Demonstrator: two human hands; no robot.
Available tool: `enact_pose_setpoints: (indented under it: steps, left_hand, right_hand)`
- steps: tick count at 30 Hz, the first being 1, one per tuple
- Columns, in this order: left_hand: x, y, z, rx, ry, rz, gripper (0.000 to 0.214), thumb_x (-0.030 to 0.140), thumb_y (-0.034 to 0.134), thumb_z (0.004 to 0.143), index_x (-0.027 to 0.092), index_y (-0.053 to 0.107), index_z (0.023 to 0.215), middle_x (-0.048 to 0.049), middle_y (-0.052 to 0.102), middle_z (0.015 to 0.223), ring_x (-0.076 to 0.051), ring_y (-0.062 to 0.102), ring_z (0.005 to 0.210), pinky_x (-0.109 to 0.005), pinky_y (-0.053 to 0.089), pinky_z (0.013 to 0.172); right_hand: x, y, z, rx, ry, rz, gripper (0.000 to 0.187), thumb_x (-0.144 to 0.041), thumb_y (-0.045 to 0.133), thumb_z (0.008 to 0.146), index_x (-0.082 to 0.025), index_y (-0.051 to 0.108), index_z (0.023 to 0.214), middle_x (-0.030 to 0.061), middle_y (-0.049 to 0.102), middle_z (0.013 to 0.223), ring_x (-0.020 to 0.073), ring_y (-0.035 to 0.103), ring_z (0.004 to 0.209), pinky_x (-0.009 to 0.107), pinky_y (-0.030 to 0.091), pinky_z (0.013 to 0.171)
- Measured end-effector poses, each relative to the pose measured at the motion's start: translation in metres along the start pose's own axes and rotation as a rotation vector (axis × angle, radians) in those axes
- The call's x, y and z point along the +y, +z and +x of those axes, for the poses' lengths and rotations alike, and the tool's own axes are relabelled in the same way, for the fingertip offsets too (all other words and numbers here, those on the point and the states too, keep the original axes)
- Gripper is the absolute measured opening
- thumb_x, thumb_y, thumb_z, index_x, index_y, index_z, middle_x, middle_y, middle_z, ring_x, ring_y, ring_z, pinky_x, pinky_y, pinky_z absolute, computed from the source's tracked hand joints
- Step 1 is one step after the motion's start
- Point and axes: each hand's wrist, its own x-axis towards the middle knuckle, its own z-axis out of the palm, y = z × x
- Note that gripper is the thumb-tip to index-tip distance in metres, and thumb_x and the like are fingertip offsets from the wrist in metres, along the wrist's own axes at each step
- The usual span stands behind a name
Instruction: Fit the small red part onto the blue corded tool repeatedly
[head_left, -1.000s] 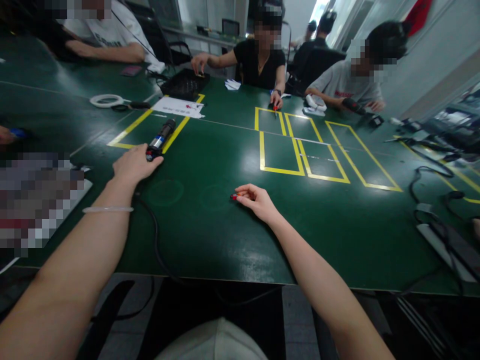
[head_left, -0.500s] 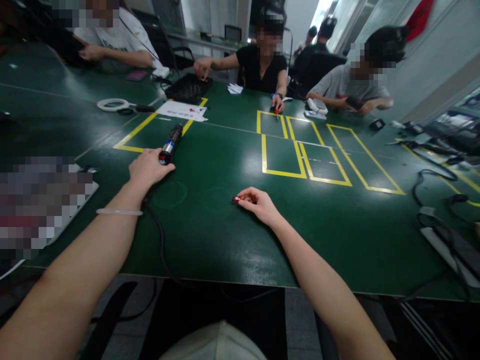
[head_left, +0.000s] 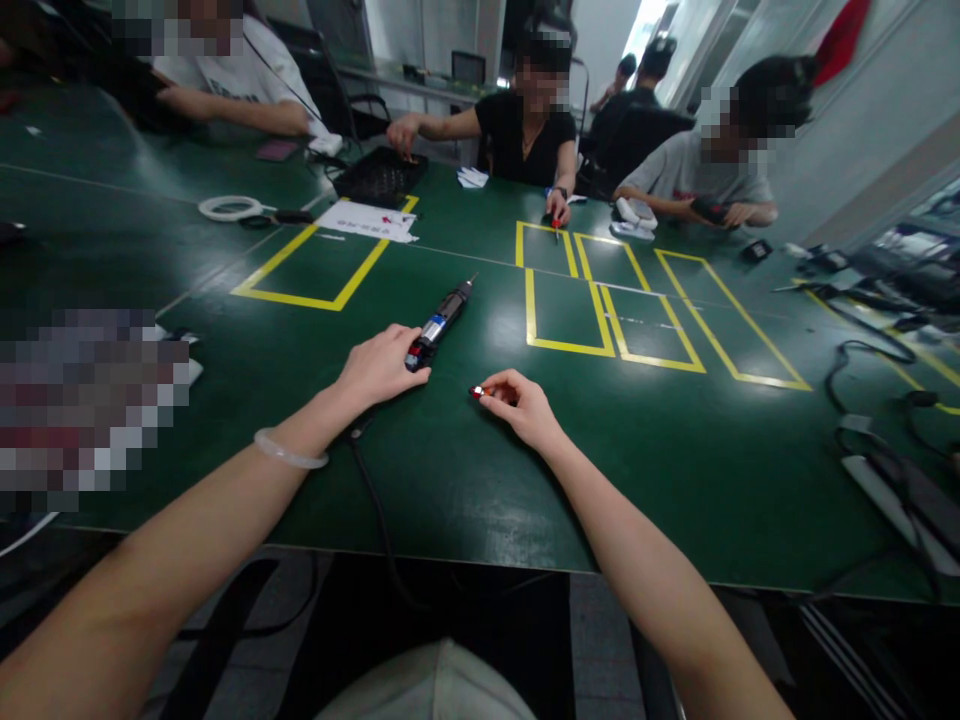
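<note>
My left hand (head_left: 381, 366) is closed around the rear of a corded electric screwdriver (head_left: 441, 322), dark with a blue and silver band. Its thin bit points away from me and to the right, and its black cord (head_left: 367, 480) runs back over the table's near edge. To the right, just above the tabletop, my right hand (head_left: 523, 408) pinches a small red and orange piece with a shiny end (head_left: 478, 392). The fingers cover most of that piece, so its kind cannot be made out.
Yellow tape outlines (head_left: 570, 350) mark the green table (head_left: 465, 500). Across it, a co-worker's hand (head_left: 556, 207) holds a red-handled tool near a black basket (head_left: 381, 178) and paper sheets (head_left: 366, 222). Cables (head_left: 847, 350) lie at right; a white tape ring (head_left: 229, 208) lies at left.
My left hand has carried the electric screwdriver to the right, closer to my right hand, and its bit now leans further right. My right hand has barely moved.
</note>
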Motion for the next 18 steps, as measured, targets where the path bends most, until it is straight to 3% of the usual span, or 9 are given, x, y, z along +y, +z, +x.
enact_pose_setpoints:
  steps: [8, 18]
  left_hand:
    - [0.054, 0.007, -0.020, -0.004, 0.229, -0.096, 0.065, 0.047, 0.061, 0.088, 0.023, 0.046, 0.146, -0.0127, 0.057, 0.138, -0.031, 0.063, 0.115, -0.040, 0.054, 0.085]
    - [0.065, 0.010, -0.025, 0.000, 0.276, -0.093, 0.066, 0.050, 0.060, 0.091, 0.025, 0.042, 0.150, -0.0133, 0.055, 0.139, -0.032, 0.064, 0.113, -0.041, 0.053, 0.087]
  right_hand:
    - [-0.003, 0.001, -0.003, 0.037, -0.179, -0.258, 0.012, -0.030, 0.065, 0.089, -0.022, 0.061, 0.096, 0.0027, 0.061, 0.091, 0.0152, 0.055, 0.073, 0.030, 0.048, 0.074]
    - [-0.001, 0.005, -0.002, 0.009, -0.217, -0.486, 0.005, -0.025, 0.062, 0.093, -0.022, 0.066, 0.094, 0.0047, 0.060, 0.096, 0.0185, 0.058, 0.086, 0.030, 0.047, 0.081]
